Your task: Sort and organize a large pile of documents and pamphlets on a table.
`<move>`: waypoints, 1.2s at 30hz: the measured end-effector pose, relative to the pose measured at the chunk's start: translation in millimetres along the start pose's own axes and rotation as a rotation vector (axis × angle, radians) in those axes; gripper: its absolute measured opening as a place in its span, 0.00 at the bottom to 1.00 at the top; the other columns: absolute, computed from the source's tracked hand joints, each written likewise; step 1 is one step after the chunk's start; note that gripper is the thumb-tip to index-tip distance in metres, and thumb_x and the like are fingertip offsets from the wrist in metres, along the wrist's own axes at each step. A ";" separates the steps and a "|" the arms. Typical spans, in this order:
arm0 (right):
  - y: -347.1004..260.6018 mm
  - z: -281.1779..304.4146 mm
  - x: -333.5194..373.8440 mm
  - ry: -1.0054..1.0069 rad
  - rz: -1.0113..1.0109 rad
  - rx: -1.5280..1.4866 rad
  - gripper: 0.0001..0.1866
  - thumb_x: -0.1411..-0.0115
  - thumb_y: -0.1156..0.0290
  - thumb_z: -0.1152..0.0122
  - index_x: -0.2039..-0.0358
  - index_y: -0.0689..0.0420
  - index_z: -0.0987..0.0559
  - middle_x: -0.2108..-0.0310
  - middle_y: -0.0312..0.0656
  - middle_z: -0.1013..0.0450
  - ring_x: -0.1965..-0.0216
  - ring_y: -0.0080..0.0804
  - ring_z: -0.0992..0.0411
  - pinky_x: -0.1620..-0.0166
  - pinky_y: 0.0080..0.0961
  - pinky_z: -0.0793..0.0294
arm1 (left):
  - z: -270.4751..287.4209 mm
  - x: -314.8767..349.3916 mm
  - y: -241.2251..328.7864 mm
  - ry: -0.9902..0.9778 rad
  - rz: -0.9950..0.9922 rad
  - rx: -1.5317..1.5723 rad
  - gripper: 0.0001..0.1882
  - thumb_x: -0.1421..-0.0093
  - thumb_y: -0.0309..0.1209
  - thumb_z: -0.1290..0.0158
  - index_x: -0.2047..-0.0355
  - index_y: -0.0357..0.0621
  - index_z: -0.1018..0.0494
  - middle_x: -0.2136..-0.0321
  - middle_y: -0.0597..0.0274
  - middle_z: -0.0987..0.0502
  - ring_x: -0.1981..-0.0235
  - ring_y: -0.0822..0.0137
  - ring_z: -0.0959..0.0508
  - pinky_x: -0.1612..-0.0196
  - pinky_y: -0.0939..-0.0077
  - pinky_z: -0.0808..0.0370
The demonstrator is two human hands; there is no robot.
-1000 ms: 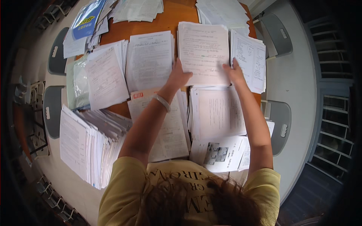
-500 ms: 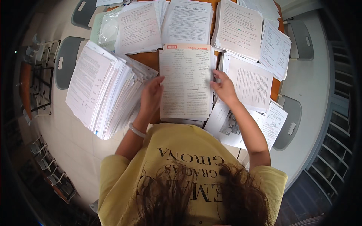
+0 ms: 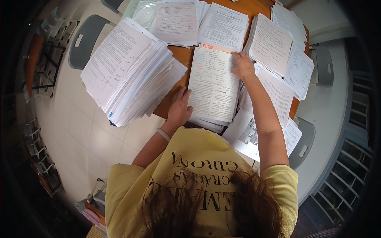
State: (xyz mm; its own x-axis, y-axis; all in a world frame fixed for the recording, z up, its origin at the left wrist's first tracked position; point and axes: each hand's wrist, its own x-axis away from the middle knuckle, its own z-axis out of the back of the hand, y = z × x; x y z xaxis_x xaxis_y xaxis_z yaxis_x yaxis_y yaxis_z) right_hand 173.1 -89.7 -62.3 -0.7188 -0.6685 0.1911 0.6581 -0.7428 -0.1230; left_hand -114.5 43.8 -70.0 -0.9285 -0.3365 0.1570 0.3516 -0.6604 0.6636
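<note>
In front of me lies a stack of printed sheets (image 3: 212,89); its top sheet is cream with a red heading strip and handwritten notes. My right hand (image 3: 243,66) rests at the upper right corner of this stack, fingers spread over the edge. Low on its left side, my left hand (image 3: 179,108) is open, fingertips and thumb beside the edge of the paper. Neither hand grips a sheet. To the left stands a tall, slanting pile of papers (image 3: 131,71), higher than the central stack.
Further paper piles line the far side: a pinkish sheet pile (image 3: 176,23), a white pile (image 3: 224,27) and a right-hand pile (image 3: 270,43). A sheet with dark pictures (image 3: 248,133) lies near my right forearm. Grey chairs (image 3: 89,41) surround the brown table (image 3: 180,55).
My right hand has moved up to the stack's upper right corner. My left hand has shifted lower along the left edge. The view has turned, so the papers appear further right.
</note>
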 end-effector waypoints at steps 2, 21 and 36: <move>-1.6 1.5 -0.5 0.005 0.001 -0.025 0.35 0.59 0.72 0.32 0.48 0.56 0.32 0.50 0.42 0.35 0.46 0.40 0.39 0.45 0.29 0.35 | -1.7 5.7 -2.8 0.039 0.012 0.035 0.32 0.52 0.24 0.44 0.46 0.38 0.40 0.42 0.46 0.43 0.43 0.46 0.41 0.42 0.61 0.39; -17.9 5.5 -0.8 -0.117 0.036 -0.009 0.37 0.60 0.69 0.31 0.46 0.59 0.34 0.47 0.43 0.36 0.44 0.40 0.41 0.42 0.28 0.39 | 7.2 -4.5 2.2 0.173 -0.035 0.066 0.24 0.51 0.23 0.45 0.51 0.38 0.34 0.47 0.49 0.34 0.47 0.50 0.34 0.47 0.64 0.35; -70.9 -4.8 -57.5 -0.031 0.364 -0.082 0.32 0.59 0.73 0.34 0.50 0.54 0.30 0.48 0.40 0.36 0.45 0.37 0.41 0.45 0.29 0.36 | 16.3 2.4 10.3 0.209 -0.061 0.109 0.21 0.52 0.22 0.46 0.54 0.37 0.32 0.51 0.52 0.32 0.50 0.50 0.33 0.48 0.64 0.34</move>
State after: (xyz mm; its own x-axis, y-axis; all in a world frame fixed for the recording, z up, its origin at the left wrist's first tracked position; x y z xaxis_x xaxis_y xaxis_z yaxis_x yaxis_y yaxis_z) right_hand 166.7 1.3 -69.2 -0.4330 -0.8888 0.1499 0.8481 -0.4581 -0.2662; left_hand -115.1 47.1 -50.9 -0.8988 -0.4372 -0.0332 0.2700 -0.6116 0.7437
